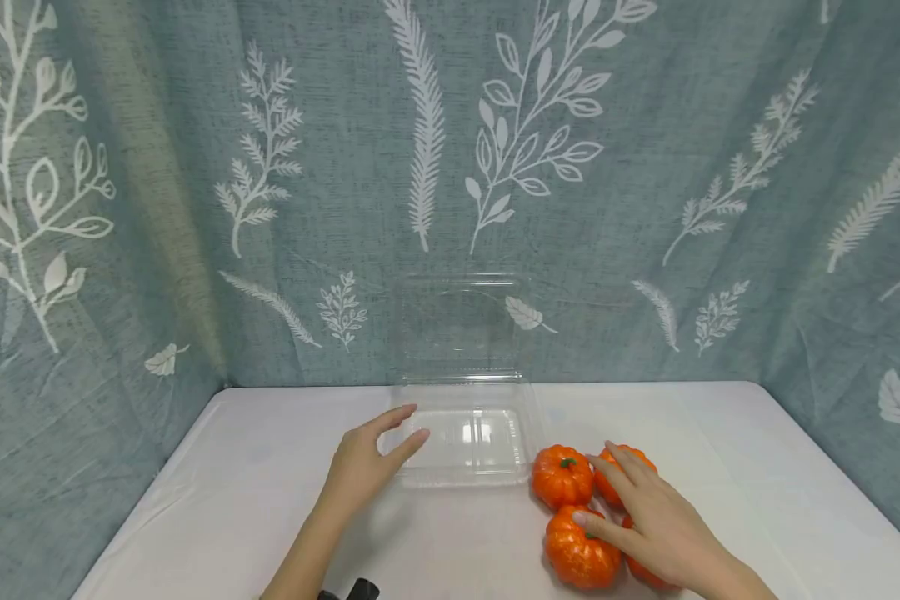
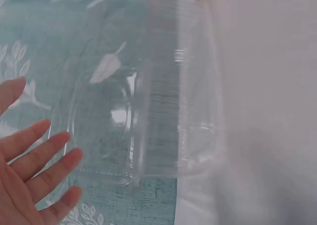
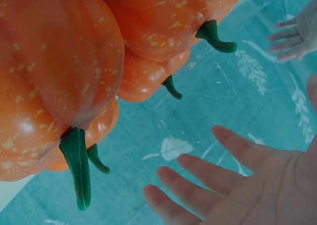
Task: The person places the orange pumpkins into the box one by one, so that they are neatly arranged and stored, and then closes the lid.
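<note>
A clear plastic clamshell box [image 1: 465,479] stands on the table with its lid [image 1: 457,333] raised at the back. My left hand [image 1: 363,462] is at the box's left side, fingers and thumb spread apart, holding nothing. Several small orange pumpkins with green stems cluster right of the box. One pumpkin [image 1: 561,477] sits by its right front corner, another [image 1: 581,557] nearer me. Over the cluster hovers my right hand [image 1: 656,521], partly hiding the two right-hand pumpkins. Its fingers look extended and apart from the pumpkins [image 3: 54,76] in the right wrist view.
The white-covered table [image 1: 270,450] is backed and flanked by a blue-green curtain [image 1: 330,167] with white leaf prints. A small black object [image 1: 362,590] shows at the bottom edge, beside the left forearm.
</note>
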`<state>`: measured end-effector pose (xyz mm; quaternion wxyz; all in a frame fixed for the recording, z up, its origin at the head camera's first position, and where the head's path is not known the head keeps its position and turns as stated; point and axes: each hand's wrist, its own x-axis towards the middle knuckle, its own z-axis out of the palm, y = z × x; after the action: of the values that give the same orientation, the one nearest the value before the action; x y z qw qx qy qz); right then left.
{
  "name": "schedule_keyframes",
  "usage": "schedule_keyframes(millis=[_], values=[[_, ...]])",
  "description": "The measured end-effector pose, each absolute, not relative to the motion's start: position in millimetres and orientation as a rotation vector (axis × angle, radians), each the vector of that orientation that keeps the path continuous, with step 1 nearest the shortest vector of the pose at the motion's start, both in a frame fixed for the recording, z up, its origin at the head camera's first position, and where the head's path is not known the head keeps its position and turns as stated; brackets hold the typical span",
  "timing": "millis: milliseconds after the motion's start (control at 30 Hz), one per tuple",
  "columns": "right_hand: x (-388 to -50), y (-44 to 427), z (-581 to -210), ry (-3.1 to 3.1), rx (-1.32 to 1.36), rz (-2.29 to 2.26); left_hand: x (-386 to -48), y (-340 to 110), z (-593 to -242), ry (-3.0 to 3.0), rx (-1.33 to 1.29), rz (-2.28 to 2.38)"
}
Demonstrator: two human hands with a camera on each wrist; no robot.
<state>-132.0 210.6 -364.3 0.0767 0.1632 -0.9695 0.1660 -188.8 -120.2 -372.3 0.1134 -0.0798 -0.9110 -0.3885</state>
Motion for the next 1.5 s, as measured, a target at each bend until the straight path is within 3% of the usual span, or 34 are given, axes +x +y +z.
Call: schedule_keyframes(millis=[333, 867, 1300, 1500], values=[[-133.6, 210.8, -365.5, -2.933, 0.497, 0.542, -212.8, -133.6, -367.7, -2.497, -0.095, -1.51], [-141.2, 214.6, -363.1, -2.969, 0.511, 0.639, -223.8, -158.4, -380.7, -2.557, 0.088, -1.393], [-150.3, 225.4, -356.5, -3.107, 0.388, 0.766, -221.5, -152.0, -393.7, -2.645, 0.129, -1.387], [-151.9, 227.4, -360.1, -3.109, 0.514, 0.858, -225.0, -152.8, -401.2, -2.657, 0.159, -1.478]])
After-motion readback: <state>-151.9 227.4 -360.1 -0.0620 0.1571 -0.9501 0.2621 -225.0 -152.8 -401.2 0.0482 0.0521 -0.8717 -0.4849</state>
